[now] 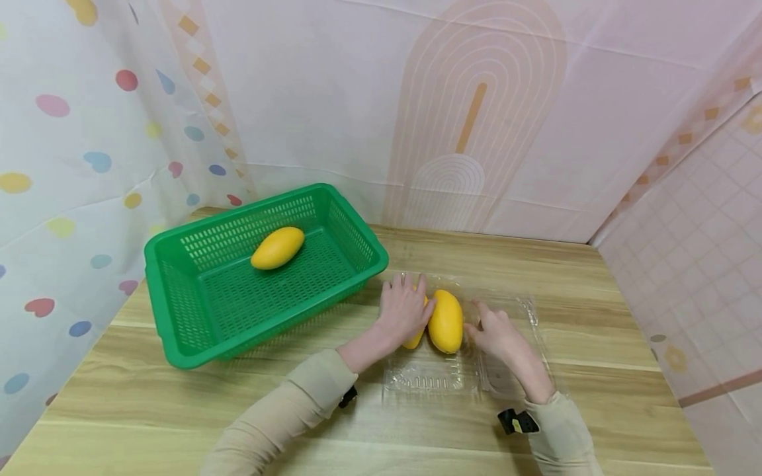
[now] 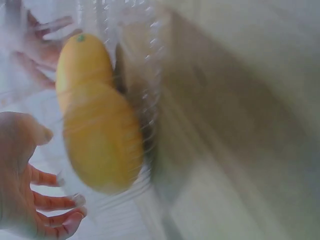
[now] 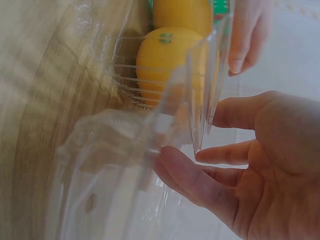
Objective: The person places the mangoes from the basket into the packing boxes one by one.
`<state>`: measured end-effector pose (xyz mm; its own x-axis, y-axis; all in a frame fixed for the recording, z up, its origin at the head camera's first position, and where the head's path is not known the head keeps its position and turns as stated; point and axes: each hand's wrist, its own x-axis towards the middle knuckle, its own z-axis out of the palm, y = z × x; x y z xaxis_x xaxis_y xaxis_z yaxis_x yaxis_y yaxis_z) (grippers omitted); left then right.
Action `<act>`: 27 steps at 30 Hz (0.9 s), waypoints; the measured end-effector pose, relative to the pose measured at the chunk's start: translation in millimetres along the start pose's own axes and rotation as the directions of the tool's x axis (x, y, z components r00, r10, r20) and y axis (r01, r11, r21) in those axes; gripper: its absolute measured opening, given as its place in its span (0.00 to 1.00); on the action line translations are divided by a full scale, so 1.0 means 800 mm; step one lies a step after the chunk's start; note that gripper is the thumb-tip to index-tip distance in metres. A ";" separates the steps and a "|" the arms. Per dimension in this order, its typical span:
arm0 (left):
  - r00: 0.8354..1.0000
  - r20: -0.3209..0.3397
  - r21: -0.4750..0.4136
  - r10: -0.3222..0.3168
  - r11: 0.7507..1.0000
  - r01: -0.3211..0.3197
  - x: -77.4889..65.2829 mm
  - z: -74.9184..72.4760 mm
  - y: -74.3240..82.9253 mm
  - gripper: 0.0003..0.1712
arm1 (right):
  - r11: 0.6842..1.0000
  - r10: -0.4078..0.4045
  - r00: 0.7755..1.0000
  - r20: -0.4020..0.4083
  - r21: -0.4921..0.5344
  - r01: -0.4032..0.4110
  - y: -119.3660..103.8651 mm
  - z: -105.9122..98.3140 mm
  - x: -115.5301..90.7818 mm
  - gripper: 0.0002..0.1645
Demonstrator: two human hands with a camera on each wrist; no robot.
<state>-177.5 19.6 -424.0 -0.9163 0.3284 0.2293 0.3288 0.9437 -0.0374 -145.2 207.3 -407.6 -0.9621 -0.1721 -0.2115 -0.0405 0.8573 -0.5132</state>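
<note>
Two yellow mangoes lie side by side in the left half of a clear plastic box (image 1: 425,382) on the counter (image 1: 601,344), and the lid (image 1: 528,312) is folded open to the right. The left hand (image 1: 401,311) covers most of the nearer-left mango (image 1: 415,340), with its thumb at the gap between that one and the right-hand mango (image 1: 446,322). Its fingers (image 2: 52,202) are spread and a little bent, not wrapped round the fruit; the left wrist view shows a gap between their tips and the mango, though firm contact elsewhere is hard to judge.

The right hand (image 1: 500,337) is at the fold between box and lid, just beside the right-hand mango. Its fingers (image 3: 185,175) stand apart about the upright plastic edge; whether they press on it, I cannot tell.

A third mango (image 1: 278,248) lies in the green basket (image 1: 157,304), to the left of the box.

I judge the step in hand to be settling the two mangoes in the box. The next move seems to call for freeing the left hand for the basket's mango, while the right steadies the plastic.
</note>
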 end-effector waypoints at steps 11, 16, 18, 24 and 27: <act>0.998 0.069 -0.016 -0.002 1.000 0.003 0.029 -0.048 -0.025 0.30 | 1.000 0.006 1.000 0.006 0.001 -0.006 -0.001 0.000 0.000 0.38; 0.996 0.083 -0.006 -0.016 1.000 0.016 0.042 -0.065 -0.041 0.29 | 1.000 0.012 1.000 0.005 0.001 -0.012 -0.001 0.000 0.000 0.38; 0.995 0.096 -0.012 -0.026 1.000 0.027 0.046 -0.072 -0.047 0.30 | 1.000 0.010 1.000 0.003 -0.001 -0.010 -0.001 0.000 0.000 0.38; 0.988 0.139 -0.016 -0.067 0.997 0.070 0.056 -0.091 -0.071 0.30 | 1.000 0.012 1.000 0.000 0.010 -0.012 -0.001 0.000 -0.001 0.38; 0.985 0.152 -0.025 -0.078 0.996 0.082 0.061 -0.098 -0.087 0.29 | 1.000 0.016 1.000 0.001 0.013 -0.016 -0.002 0.000 -0.002 0.38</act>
<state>-227.0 -33.5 -333.6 -0.9632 0.2564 0.0809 0.2576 0.9662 0.0056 -143.8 206.0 -406.7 -0.9624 -0.1584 -0.2207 -0.0212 0.8536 -0.5205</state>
